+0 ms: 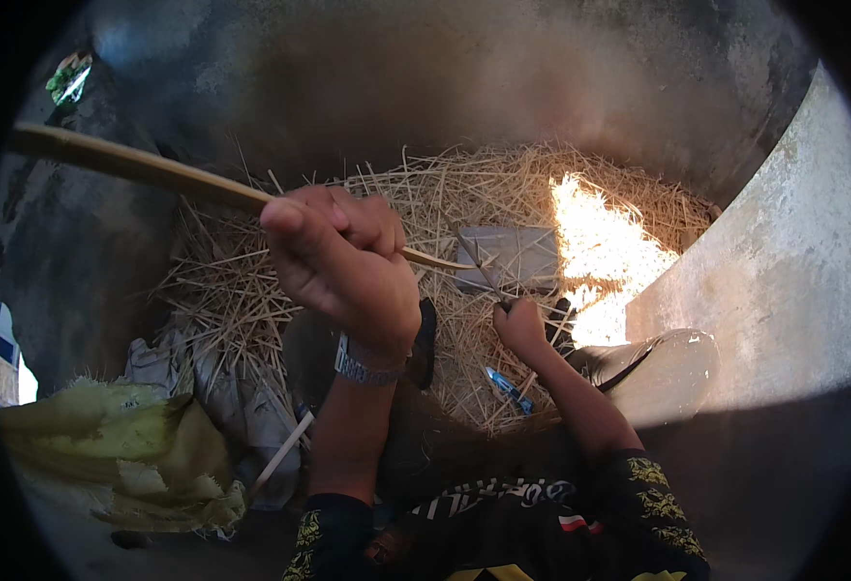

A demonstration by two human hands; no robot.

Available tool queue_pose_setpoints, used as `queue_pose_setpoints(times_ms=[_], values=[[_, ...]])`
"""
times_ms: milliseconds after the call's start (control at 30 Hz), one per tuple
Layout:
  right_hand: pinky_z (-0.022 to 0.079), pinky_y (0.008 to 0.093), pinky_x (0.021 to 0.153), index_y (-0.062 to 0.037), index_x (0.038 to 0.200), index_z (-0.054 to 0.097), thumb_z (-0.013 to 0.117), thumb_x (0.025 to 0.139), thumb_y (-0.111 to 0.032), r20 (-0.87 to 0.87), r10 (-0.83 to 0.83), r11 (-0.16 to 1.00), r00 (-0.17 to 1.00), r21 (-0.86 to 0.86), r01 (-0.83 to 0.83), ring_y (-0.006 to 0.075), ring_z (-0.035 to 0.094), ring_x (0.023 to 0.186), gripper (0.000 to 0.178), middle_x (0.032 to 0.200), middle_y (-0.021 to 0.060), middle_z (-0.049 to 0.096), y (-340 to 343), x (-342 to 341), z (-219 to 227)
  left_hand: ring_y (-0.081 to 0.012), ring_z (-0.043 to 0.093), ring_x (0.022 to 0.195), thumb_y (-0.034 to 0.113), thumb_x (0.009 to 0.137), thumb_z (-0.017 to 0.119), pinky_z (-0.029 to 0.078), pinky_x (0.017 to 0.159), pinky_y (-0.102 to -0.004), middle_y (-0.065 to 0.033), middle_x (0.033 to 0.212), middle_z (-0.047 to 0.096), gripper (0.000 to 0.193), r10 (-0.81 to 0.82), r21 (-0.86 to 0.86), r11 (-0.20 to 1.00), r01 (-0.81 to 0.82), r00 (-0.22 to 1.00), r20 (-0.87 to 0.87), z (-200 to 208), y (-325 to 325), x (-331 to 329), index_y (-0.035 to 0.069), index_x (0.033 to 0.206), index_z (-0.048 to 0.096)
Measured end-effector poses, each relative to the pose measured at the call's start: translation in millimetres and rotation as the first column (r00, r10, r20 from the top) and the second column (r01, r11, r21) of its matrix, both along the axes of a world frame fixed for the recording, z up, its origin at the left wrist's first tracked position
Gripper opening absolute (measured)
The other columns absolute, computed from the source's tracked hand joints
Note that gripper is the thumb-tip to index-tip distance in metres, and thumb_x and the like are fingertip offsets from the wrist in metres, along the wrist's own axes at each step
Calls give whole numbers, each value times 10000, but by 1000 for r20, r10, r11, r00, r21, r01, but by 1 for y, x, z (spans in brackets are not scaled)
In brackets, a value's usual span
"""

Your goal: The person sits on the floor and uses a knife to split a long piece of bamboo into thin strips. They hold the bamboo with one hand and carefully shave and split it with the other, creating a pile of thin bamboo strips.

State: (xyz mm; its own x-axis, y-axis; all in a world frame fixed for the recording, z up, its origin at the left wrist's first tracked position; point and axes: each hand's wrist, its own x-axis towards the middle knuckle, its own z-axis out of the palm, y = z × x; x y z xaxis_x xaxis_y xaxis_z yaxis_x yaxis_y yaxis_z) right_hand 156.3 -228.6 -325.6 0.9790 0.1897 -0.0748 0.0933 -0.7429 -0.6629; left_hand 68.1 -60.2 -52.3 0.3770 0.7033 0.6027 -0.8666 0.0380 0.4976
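Note:
My left hand (pixel 348 266) is closed around a long, pale bamboo strip (pixel 145 167), which runs from the upper left through the fist and ends in a thin tip on the right. A metal-band watch (pixel 363 365) sits on that wrist. Lower and to the right, my right hand (pixel 522 331) grips the handle of a knife (pixel 484 268). Its narrow dark blade points up and left, crossing the strip's thin end; whether the edge bites into it I cannot tell. Behind the blade lies a grey rectangular block (pixel 522 254) among thin shavings (pixel 503 184).
A curved concrete wall (pixel 503 77) closes off the far side, and a pale wall (pixel 764 232) rises at right. A worn yellow-green sack (pixel 125 450) lies at left. A small blue item (pixel 510 390) rests on the shavings near my body. Bright sunlight strikes the pile's right part.

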Motion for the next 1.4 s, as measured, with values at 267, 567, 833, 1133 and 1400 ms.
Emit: queue_pose_setpoints(times_ms=[267, 567, 833, 1133, 1400], values=[[311, 382, 361, -67, 564, 447, 581, 837, -204, -679, 275, 753, 680, 592, 286, 190, 407, 351, 333, 461, 54, 433, 21, 7, -5, -51, 170, 459, 586, 999, 458, 153, 417, -253, 54, 560, 236, 501, 42, -52, 998, -41, 999, 6, 1, 19, 4, 132, 803, 380], [457, 435, 555, 62, 792, 622, 591, 863, -238, 115, 232, 930, 966, 265, -254, 313, 571, 517, 310, 581, 213, 564, 30, -38, 109, -60, 178, 467, 585, 995, 471, 167, 430, -252, 57, 571, 231, 496, 74, -44, 996, -74, 997, 2, 0, 13, 6, 150, 780, 371], [541, 500, 705, 131, 809, 646, 581, 836, -286, -50, -38, 997, 998, -66, 35, 442, 691, 761, 422, 757, 330, 657, 1, 20, -26, -54, 172, 439, 575, 989, 493, 148, 405, -248, 62, 560, 251, 488, 47, 12, 999, -47, 999, 14, 0, 14, 2, 152, 776, 377], [380, 386, 373, -36, 597, 515, 558, 840, -238, -623, 105, 838, 775, 476, 268, 227, 461, 365, 319, 503, 39, 484, 31, 12, -29, -49, 192, 452, 577, 988, 495, 167, 418, -246, 61, 566, 251, 495, 94, 0, 996, -94, 995, 15, 8, 30, 16, 142, 782, 381], [498, 474, 571, 39, 828, 555, 592, 915, -286, 178, 63, 946, 982, 302, -116, 386, 640, 597, 339, 697, 222, 639, 35, -8, 55, -51, 233, 443, 573, 985, 506, 193, 416, -240, 58, 567, 276, 505, 95, 15, 995, -95, 995, -7, 30, 30, 52, 139, 760, 382]])
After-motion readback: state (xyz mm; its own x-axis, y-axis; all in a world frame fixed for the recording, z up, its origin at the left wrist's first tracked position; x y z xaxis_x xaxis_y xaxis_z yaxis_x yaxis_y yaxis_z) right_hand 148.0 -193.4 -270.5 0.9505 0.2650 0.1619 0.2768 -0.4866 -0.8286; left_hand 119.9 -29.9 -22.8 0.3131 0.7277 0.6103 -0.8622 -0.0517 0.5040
